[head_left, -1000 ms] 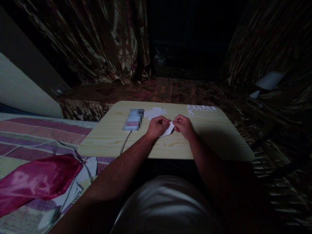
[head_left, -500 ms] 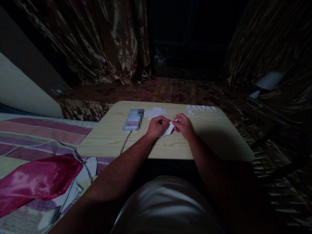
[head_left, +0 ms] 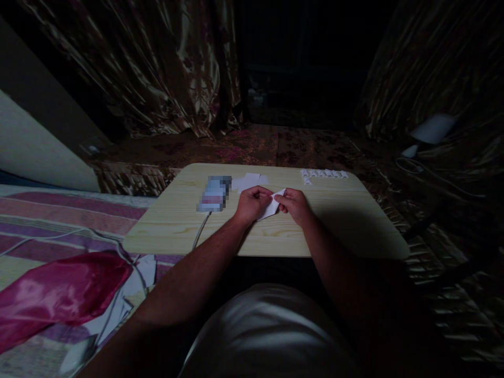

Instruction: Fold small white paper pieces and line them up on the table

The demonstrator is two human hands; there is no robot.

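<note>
A folded white paper (head_left: 269, 209) is being pinched by the fingers of both hands: its left side by the left hand (head_left: 252, 205), its upper right part by the right hand (head_left: 294, 203). It is being held slanted over the middle of the wooden table (head_left: 346, 220); contact with the top cannot be told. The near table edge is being crossed by both forearms. Right of the right hand, room for moving is being given by the shaded table top, out to its rounded right edge. At the far right corner, a row is being formed by small folded pieces (head_left: 334, 174), one lying nearer. By the far edge, left of centre, loose white sheets (head_left: 248, 182) are being overlapped. Farther left, a phone (head_left: 214, 194) is being joined by a cable (head_left: 201, 231) reaching the near edge; any screen writing is being hidden by pixelation.
</note>
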